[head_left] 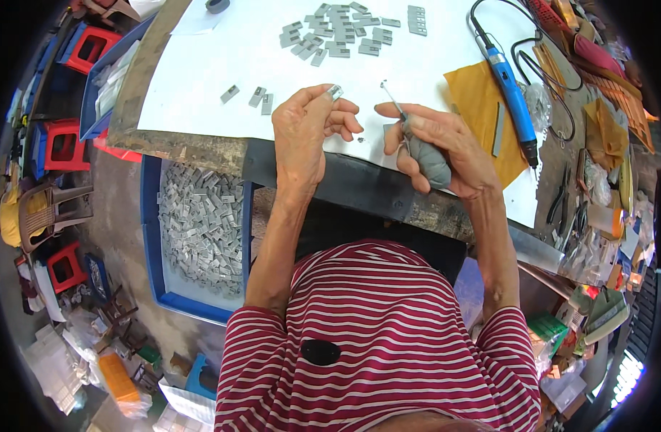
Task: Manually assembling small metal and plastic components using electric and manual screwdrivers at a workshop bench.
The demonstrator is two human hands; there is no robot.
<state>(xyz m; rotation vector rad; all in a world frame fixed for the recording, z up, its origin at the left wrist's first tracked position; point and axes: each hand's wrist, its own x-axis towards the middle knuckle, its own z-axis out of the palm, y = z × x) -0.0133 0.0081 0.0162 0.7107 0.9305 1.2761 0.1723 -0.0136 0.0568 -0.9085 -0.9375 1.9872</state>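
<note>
My left hand [307, 129] is raised over the table's near edge. Its thumb and forefinger pinch a small silver metal pencil sharpener [335, 91], while the other fingers curl loosely. My right hand [453, 147] is closed round a screwdriver [393, 99] with a thin shaft and a bulky grey wrapped handle. The shaft points up and left, and a tiny dark bit shows at its tip. Tool and sharpener are apart. Three more sharpeners [257, 96] lie on the white sheet left of my left hand. Farther back is a loose pile of sharpeners [338, 32].
A blue electric screwdriver [513, 97] with a cord lies on brown paper [460, 86] at the right. Pliers [559, 194] and plastic bags crowd the right edge. Below the table at left, a blue tray [152, 237] holds many metal pieces. Red stools [64, 144] stand farther left.
</note>
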